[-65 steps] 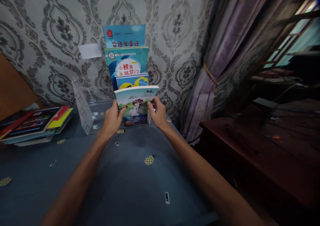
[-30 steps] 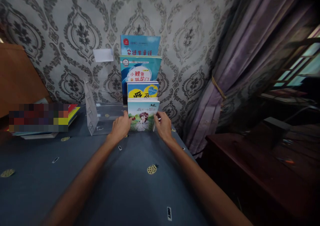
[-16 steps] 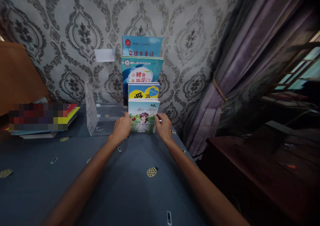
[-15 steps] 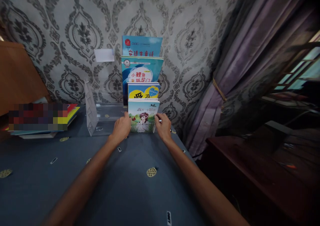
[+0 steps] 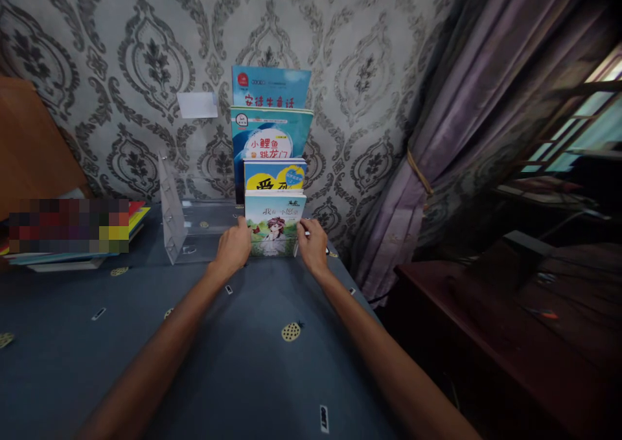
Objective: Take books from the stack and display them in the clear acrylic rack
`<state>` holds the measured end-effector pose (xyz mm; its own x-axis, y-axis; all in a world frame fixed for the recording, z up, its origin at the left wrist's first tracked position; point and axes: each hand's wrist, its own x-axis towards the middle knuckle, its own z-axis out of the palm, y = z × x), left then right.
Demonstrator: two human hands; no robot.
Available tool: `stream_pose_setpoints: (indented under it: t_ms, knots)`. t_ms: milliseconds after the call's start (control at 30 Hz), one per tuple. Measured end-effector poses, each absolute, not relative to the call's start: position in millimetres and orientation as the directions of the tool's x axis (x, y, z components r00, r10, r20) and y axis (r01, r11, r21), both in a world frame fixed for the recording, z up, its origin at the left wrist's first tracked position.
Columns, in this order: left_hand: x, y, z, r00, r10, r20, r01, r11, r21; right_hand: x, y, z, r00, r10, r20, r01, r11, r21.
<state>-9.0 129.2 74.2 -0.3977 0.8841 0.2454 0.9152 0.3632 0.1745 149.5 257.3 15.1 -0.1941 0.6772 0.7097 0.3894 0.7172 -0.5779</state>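
A small book [image 5: 275, 229] with a drawn girl on its cover stands upright in the front tier of a clear stepped display rack [image 5: 171, 216]. My left hand [image 5: 234, 244] grips its left edge, fingers curled behind it. On the opposite edge my right hand [image 5: 313, 244] is closed, thumb toward the cover. Behind it rise a yellow-and-blue book [image 5: 273, 177], a teal book [image 5: 272, 129] with a white oval, and a light-blue book [image 5: 272, 87] at the top, each on a higher tier. Fingertips on both hands are partly hidden.
A stack of books [image 5: 68, 258], partly blurred out, lies on the left of the blue tablecloth [image 5: 218, 362]. A brown box-like panel [image 5: 36, 142] stands behind it. Patterned wallpaper is directly behind the rack. To the right are a tied purple curtain [image 5: 393, 187] and a dark red table [image 5: 461, 310].
The view has shifted slightly, so everything sits a little further left. Both hands keep their places at the edges of the small front book.
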Motion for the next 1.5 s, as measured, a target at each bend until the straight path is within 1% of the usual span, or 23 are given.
stream_pose_setpoints:
  t_ms: [333, 633, 867, 1067, 1500]
  knots:
    - [-11.9, 130.7, 70.1, -0.395, 0.882, 0.258, 0.916, 0.357, 0.183, 147.0, 255.5, 12.1, -0.167, 0.682, 0.712, 0.374, 0.712, -0.594]
    - [-14.4, 131.9, 67.2, -0.397, 0.879, 0.265, 0.914, 0.350, 0.207, 146.9, 257.7, 11.1, -0.181, 0.663, 0.727, 0.418, 0.721, -0.553]
    - [-12.2, 130.2, 69.6, -0.393, 0.885, 0.248, 0.914, 0.347, 0.211, 147.4, 257.2, 11.8, -0.175, 0.665, 0.726, 0.426, 0.716, -0.553]
    - [-12.6, 130.5, 68.5, -0.390, 0.888, 0.242, 0.916, 0.348, 0.199, 146.5, 257.1, 9.4, -0.151, 0.669, 0.728, 0.382, 0.718, -0.581]
    - [-12.2, 131.7, 65.4, -0.378, 0.906, 0.193, 0.919, 0.342, 0.194, 145.7, 257.5, 6.9, -0.122, 0.650, 0.750, 0.393, 0.726, -0.565]
